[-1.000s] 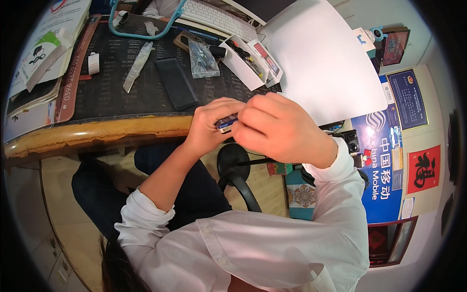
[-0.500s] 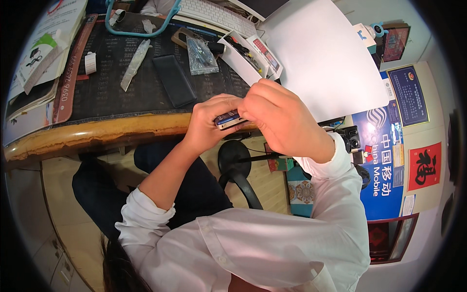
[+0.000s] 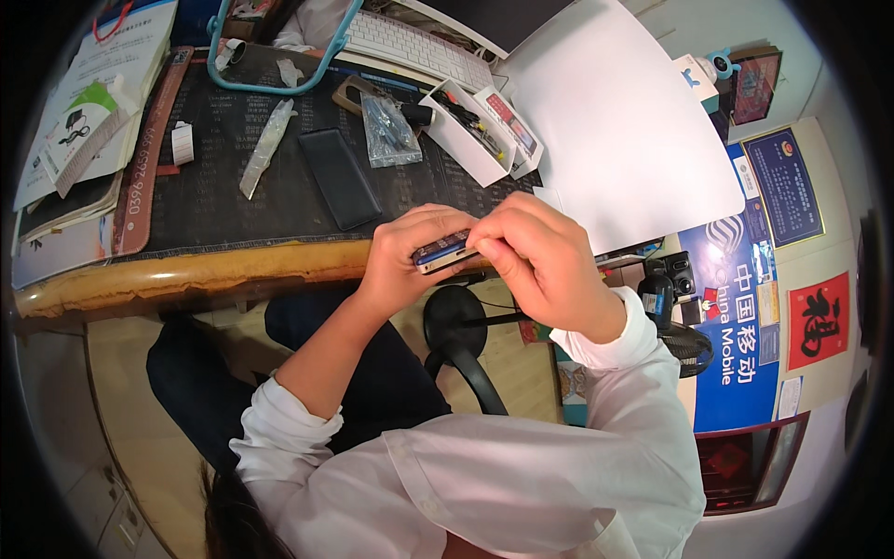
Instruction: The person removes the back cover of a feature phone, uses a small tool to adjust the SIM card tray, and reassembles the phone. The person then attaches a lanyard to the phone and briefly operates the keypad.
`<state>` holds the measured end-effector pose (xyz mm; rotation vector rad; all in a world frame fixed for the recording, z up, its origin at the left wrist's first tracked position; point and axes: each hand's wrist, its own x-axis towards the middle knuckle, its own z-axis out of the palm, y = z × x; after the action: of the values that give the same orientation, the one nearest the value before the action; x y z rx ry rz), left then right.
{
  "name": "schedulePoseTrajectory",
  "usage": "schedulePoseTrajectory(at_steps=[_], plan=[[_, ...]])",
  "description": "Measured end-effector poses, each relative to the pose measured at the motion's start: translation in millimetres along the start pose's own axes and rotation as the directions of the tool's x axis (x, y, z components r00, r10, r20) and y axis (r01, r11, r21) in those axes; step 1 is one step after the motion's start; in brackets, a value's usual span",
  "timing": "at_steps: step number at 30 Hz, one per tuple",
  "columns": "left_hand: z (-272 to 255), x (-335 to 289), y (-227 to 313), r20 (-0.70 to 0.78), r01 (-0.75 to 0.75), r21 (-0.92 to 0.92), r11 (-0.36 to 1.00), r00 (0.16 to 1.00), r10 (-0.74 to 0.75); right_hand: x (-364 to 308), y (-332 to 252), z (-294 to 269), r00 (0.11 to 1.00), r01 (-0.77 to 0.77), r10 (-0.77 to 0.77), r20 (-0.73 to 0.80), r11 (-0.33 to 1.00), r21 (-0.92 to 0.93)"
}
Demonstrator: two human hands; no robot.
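The left hand (image 3: 410, 256) curls around a small phone (image 3: 441, 252), fingers wrapped over its top edge and thumb beneath, gripping it edge-on just above the desk's wooden rim (image 3: 186, 278). The right hand (image 3: 545, 261) meets it from three o'clock, fingertips pressed together in a pinch on the phone's right end. Both hands sit near the middle of the view, touching each other around the phone.

At eleven o'clock from the hands a flat black slab (image 3: 339, 177) lies on the dark desk mat (image 3: 214, 186). At twelve o'clock sit a clear plastic bag (image 3: 388, 132) and an open white box (image 3: 466, 142). A large white sheet (image 3: 615, 140) spreads at one o'clock, a white keyboard (image 3: 414, 45) beyond the box. Papers (image 3: 79, 121) lie stacked at ten o'clock.
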<state>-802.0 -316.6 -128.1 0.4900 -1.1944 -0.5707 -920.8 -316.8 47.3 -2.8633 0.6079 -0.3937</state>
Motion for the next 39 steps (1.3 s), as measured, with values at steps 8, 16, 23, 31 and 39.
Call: schedulePoseTrajectory(at_steps=[8, 16, 23, 31, 39], plan=[[-1.6, 0.8, 2.6, 0.025, -0.003, -0.001, 1.0, 1.0, 0.003, -17.2, 5.6, 9.9, 0.985, -0.141, 0.155, -0.071, 0.975, 0.172], [-0.5, -0.9, -2.2, 0.015, 0.014, -0.004, 1.0, 1.0, -0.014, -23.8, 14.4, 12.7, 0.951, -0.177, 0.264, -0.159, 0.89, 0.42], [-3.0, 0.9, -1.4, 0.037, 0.018, 0.015, 1.0, 0.999, -0.019, -25.1, 16.7, 18.3, 0.941, 0.136, -0.153, -0.302, 0.988, -0.076], [-1.7, 0.8, -2.3, 0.031, 0.025, -0.014, 1.0, 0.999, -0.025, -22.2, 16.0, 22.0, 0.899, 0.237, -0.341, -0.277, 0.907, -0.347], [-1.2, 0.1, 0.0, 0.019, 0.041, -0.004, 0.999, 0.999, -0.041, -17.0, 11.4, 25.1, 0.925, 0.184, -0.247, -0.288, 0.956, -0.23]])
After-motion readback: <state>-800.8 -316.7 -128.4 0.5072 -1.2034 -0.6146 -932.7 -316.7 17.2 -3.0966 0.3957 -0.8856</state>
